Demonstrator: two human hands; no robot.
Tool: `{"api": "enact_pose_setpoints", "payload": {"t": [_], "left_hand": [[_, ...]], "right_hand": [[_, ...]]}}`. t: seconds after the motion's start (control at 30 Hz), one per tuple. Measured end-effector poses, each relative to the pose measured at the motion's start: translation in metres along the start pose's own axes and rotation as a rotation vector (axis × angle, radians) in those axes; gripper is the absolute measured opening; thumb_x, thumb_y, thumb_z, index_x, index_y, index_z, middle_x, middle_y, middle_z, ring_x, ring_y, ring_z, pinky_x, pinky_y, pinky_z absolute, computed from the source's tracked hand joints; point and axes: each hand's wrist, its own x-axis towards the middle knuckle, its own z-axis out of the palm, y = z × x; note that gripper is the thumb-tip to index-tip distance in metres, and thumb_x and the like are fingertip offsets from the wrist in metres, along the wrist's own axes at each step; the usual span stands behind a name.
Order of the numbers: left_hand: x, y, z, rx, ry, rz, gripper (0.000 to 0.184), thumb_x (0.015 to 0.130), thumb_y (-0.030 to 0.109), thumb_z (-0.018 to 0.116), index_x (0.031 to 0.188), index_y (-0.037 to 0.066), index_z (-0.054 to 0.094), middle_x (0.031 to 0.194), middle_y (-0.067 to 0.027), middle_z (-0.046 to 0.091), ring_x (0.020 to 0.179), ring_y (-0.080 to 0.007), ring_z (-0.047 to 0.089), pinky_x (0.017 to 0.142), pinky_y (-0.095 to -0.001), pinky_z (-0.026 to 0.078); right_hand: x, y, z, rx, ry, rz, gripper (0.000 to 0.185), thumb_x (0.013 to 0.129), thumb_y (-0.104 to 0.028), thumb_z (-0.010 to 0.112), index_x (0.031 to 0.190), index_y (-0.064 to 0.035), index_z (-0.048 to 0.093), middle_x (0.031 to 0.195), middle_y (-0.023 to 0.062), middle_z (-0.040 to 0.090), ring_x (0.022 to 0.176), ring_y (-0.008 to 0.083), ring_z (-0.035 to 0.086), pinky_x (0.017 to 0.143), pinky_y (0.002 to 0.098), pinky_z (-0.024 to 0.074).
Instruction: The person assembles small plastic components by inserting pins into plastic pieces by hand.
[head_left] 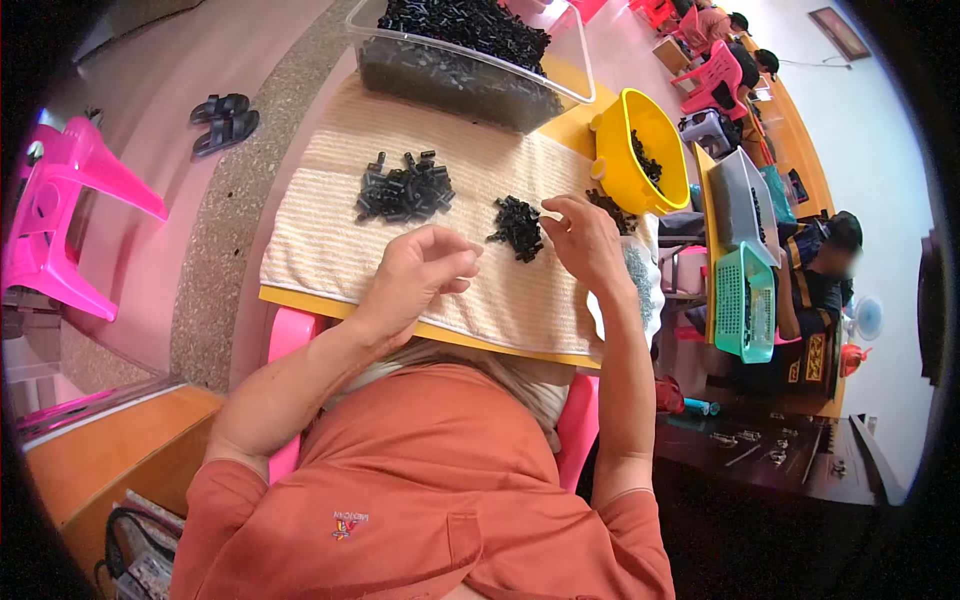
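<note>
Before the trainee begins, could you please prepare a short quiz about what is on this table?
1. Which hand is nearer to the yellow basin?
2. True or false: the clear bin is covered.
3. Fill in: the larger black pile lies to the ___ of the smaller black pile.

Key:
1. The right hand.
2. False; its top is open and black pieces show inside.
3. Left.

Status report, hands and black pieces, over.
Right hand beside smaller black pile. Left hand over towel; grips unclear. Larger black pile on towel. Nothing visibly blocking.
</note>
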Motion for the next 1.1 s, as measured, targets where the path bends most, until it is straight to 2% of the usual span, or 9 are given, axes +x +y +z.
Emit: {"api": "enact_pose_setpoints", "payload": {"t": [0.1, 0.3, 0.4, 0.6, 0.73, 0.8, 0.97, 1.07, 1.1], "left_hand": [[0.000, 0.000, 0.000, 0.002, -0.005, 0.001, 0.016, 0.093, 0.011, 0.070, 0.105, 0.004, 0.062, 0.110, -0.0108, 0.069, 0.092, -0.0122, 0.067, 0.080, -0.0269, 0.056], [0.000, 0.000, 0.000, -0.001, -0.008, -0.001, 0.016, 0.093, 0.010, 0.070, 0.105, 0.003, 0.062, 0.111, -0.0107, 0.069, 0.091, -0.0119, 0.067, 0.080, -0.0266, 0.057], [0.001, 0.000, 0.000, -0.006, -0.008, -0.006, 0.016, 0.093, 0.010, 0.070, 0.105, 0.003, 0.062, 0.111, -0.0109, 0.069, 0.091, -0.0118, 0.067, 0.080, -0.0264, 0.057], [0.001, 0.001, -0.001, -0.016, 0.001, -0.001, 0.014, 0.093, 0.010, 0.069, 0.104, 0.003, 0.062, 0.110, -0.0111, 0.069, 0.090, -0.0114, 0.067, 0.079, -0.0261, 0.057], [0.002, 0.004, -0.004, 0.046, 0.035, -0.003, 0.013, 0.093, 0.009, 0.069, 0.103, 0.003, 0.063, 0.109, -0.0107, 0.070, 0.089, -0.0108, 0.067, 0.079, -0.0258, 0.056], [0.005, 0.005, -0.007, 0.125, 0.083, 0.064, 0.012, 0.093, 0.008, 0.069, 0.102, 0.003, 0.063, 0.108, -0.0099, 0.070, 0.088, -0.0104, 0.067, 0.078, -0.0256, 0.056], [0.012, 0.018, -0.017, 0.174, 0.219, 0.318, 0.010, 0.093, 0.006, 0.068, 0.103, 0.003, 0.066, 0.104, -0.0068, 0.072, 0.087, -0.0087, 0.065, 0.077, -0.0255, 0.055], [0.009, 0.033, -0.020, 0.867, 0.376, 0.657, 0.012, 0.090, 0.005, 0.069, 0.102, 0.004, 0.068, 0.103, -0.0073, 0.072, 0.084, -0.0142, 0.067, 0.076, -0.0281, 0.055], [0.011, 0.040, -0.025, 1.248, 0.381, 0.953, 0.017, 0.084, 0.007, 0.074, 0.101, 0.005, 0.070, 0.104, -0.0078, 0.071, 0.088, -0.0225, 0.067, 0.080, -0.0338, 0.055]], "right_hand": [[0.002, 0.007, 0.009, -0.057, -0.041, -0.015, 0.024, 0.090, -0.017, 0.067, 0.111, -0.0068, 0.072, 0.111, 0.0140, 0.068, 0.104, 0.0373, 0.065, 0.089, 0.0448, 0.0514], [0.006, 0.003, 0.014, -0.043, -0.091, 0.051, 0.021, 0.089, -0.016, 0.067, 0.106, -0.0049, 0.072, 0.104, 0.0175, 0.068, 0.101, 0.0382, 0.065, 0.087, 0.0458, 0.0511], [0.006, 0.013, 0.022, -0.012, -0.049, -0.003, 0.020, 0.088, -0.016, 0.068, 0.102, -0.0038, 0.072, 0.100, 0.0192, 0.069, 0.097, 0.0385, 0.066, 0.085, 0.0463, 0.0511], [0.000, 0.020, 0.030, 0.125, 0.039, 0.009, 0.017, 0.088, -0.015, 0.068, 0.099, -0.0031, 0.073, 0.095, 0.0199, 0.070, 0.092, 0.0385, 0.067, 0.082, 0.0446, 0.0520], [-0.005, 0.016, 0.027, 0.086, 0.029, 0.072, 0.018, 0.089, -0.020, 0.069, 0.098, -0.0041, 0.073, 0.096, 0.0179, 0.071, 0.092, 0.0374, 0.068, 0.082, 0.0438, 0.0522], [-0.006, 0.007, 0.020, 0.038, -0.029, 0.124, 0.020, 0.090, -0.022, 0.069, 0.098, -0.0049, 0.073, 0.097, 0.0163, 0.070, 0.092, 0.0367, 0.068, 0.082, 0.0435, 0.0522], [-0.002, -0.031, 0.007, 0.040, 0.006, 0.010, 0.022, 0.089, -0.026, 0.071, 0.098, -0.0061, 0.074, 0.100, 0.0135, 0.069, 0.089, 0.0358, 0.068, 0.080, 0.0436, 0.0520], [0.003, -0.054, 0.007, 0.093, 0.037, -0.116, 0.023, 0.089, -0.027, 0.072, 0.096, -0.0052, 0.073, 0.100, 0.0131, 0.069, 0.087, 0.0351, 0.068, 0.078, 0.0433, 0.0521], [0.004, -0.061, 0.005, 0.128, 0.040, -0.120, 0.023, 0.089, -0.027, 0.072, 0.096, -0.0050, 0.073, 0.100, 0.0132, 0.069, 0.087, 0.0350, 0.068, 0.078, 0.0431, 0.0522]]}}
